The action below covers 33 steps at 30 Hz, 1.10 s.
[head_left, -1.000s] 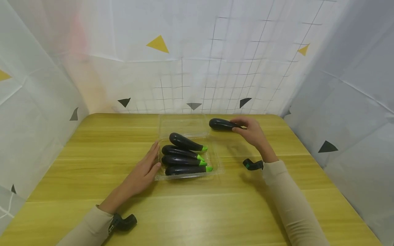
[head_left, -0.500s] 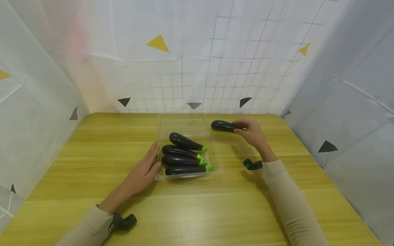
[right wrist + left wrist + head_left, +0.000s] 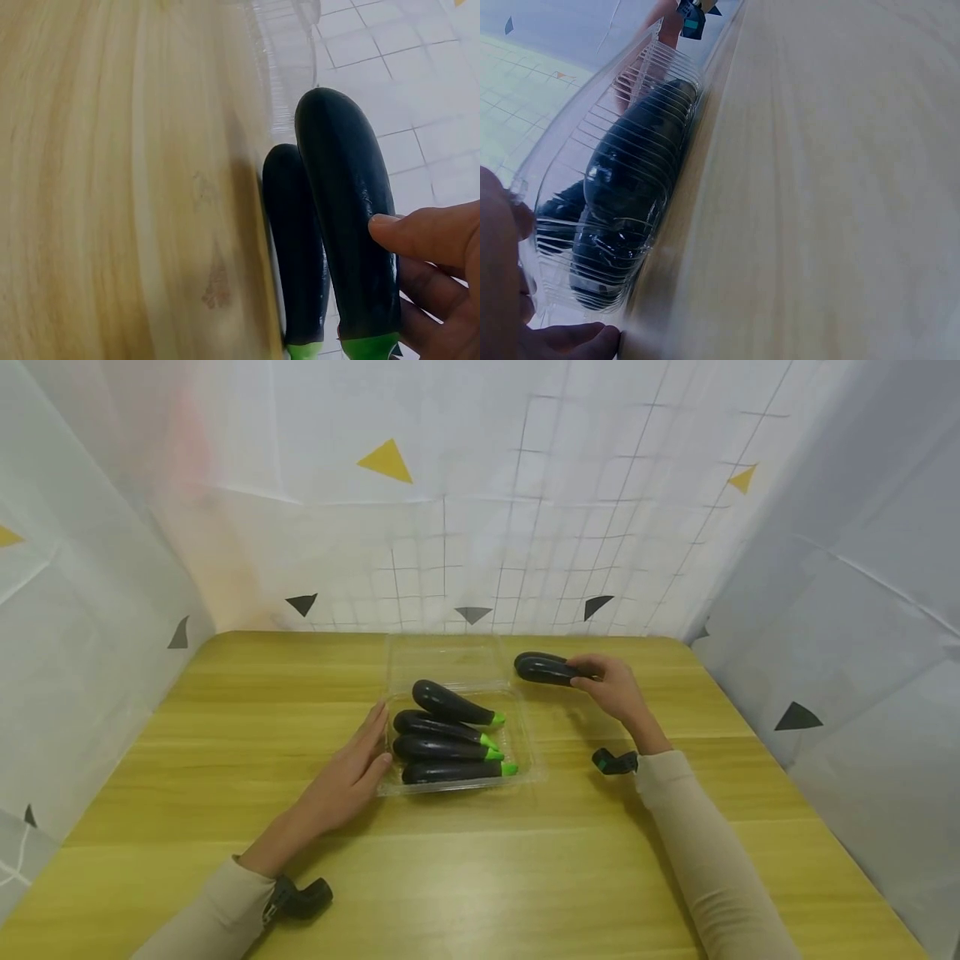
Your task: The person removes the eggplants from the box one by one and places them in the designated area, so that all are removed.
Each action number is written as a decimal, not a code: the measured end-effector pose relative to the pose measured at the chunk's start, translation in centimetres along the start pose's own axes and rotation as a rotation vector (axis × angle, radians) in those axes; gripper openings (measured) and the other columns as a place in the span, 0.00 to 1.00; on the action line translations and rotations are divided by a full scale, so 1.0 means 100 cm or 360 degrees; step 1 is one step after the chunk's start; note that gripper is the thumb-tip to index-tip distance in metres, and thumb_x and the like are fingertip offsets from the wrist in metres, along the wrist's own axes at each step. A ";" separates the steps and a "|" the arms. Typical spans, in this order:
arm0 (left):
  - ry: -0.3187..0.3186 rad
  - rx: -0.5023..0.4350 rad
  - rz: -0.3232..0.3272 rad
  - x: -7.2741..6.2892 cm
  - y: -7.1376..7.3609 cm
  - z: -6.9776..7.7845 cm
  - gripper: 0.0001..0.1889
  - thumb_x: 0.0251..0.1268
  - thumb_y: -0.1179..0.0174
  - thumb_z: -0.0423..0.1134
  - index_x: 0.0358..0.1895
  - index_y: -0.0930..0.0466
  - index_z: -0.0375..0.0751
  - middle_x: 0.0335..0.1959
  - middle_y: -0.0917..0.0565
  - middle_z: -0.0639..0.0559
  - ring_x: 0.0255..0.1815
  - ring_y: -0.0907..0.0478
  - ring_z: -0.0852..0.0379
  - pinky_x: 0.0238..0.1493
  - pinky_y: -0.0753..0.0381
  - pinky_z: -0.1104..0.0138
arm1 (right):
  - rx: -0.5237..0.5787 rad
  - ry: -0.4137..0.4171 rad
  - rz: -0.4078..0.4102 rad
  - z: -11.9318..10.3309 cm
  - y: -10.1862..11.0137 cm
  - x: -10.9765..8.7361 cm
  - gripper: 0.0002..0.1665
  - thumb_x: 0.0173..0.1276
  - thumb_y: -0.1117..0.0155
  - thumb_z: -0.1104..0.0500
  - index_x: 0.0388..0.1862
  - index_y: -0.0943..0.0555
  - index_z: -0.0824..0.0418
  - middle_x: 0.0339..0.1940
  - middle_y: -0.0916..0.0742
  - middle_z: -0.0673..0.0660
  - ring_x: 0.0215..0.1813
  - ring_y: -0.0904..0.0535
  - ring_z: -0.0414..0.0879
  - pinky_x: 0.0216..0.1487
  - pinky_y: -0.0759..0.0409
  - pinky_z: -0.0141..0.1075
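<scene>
Looks like a makeshift booth, kinda lab-ish, though I can't tell what building it's in. There's a wood-grain worktop (image 3: pixel 465 885) boxed in by a creased left sheet (image 3: pixel 90 602), a right sheet (image 3: pixel 862 568) and a far sheet (image 3: pixel 322 552) with grid lines (image 3: pixel 445 547) and yellow triangles (image 3: pixel 387 462). Black wrist cameras (image 3: pixel 303 899) fit too.

Held eggplant (image 3: pixel 349 217) beside loose eggplant (image 3: pixel 294 247); four eggplants (image 3: pixel 438 748) in container (image 3: pixel 517 742).

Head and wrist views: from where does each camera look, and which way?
Head: on the head, facing forward and down at the table; left hand, right hand, sleeves show.
Left wrist: on that wrist, facing the clear container; both hands show.
Right wrist: on that wrist, facing the held eggplant; right hand shows.
Head and left wrist share the container.
</scene>
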<state>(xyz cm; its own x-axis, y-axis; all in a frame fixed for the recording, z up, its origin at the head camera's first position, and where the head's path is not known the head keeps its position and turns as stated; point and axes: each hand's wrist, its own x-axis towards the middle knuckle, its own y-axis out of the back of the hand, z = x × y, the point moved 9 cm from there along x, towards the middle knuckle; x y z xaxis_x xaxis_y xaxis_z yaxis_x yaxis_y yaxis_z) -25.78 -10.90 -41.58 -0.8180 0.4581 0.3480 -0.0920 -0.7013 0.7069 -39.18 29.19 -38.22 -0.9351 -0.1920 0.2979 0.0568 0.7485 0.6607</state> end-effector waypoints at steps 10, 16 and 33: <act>0.0001 0.0015 -0.0006 0.001 0.002 0.000 0.35 0.86 0.54 0.41 0.85 0.57 0.35 0.86 0.58 0.45 0.83 0.55 0.45 0.79 0.51 0.49 | 0.0001 -0.0067 -0.0029 0.010 -0.003 0.000 0.18 0.74 0.32 0.67 0.61 0.16 0.67 0.60 0.15 0.67 0.62 0.20 0.64 0.61 0.23 0.58; -0.0007 0.0015 -0.0008 0.002 0.002 0.000 0.35 0.86 0.54 0.41 0.85 0.57 0.35 0.86 0.58 0.44 0.83 0.54 0.45 0.79 0.51 0.50 | 0.0017 -0.0093 -0.0055 0.018 -0.005 0.001 0.19 0.74 0.31 0.65 0.61 0.15 0.66 0.63 0.16 0.66 0.64 0.20 0.64 0.62 0.23 0.57; -0.0021 -0.0006 0.0002 0.001 -0.001 0.000 0.35 0.86 0.53 0.40 0.85 0.57 0.34 0.86 0.57 0.42 0.83 0.53 0.43 0.79 0.51 0.50 | -0.0105 -0.0068 -0.0134 0.040 -0.017 0.005 0.19 0.75 0.32 0.64 0.62 0.16 0.64 0.65 0.17 0.64 0.67 0.23 0.62 0.66 0.25 0.56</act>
<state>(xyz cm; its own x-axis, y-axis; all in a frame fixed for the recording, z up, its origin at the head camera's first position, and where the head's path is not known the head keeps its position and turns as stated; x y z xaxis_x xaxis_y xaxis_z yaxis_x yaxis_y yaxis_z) -25.86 -10.80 -41.62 -0.8106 0.4644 0.3567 -0.0931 -0.7036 0.7044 -41.09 30.37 -41.94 -0.9515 -0.2241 0.2108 -0.0009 0.6871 0.7265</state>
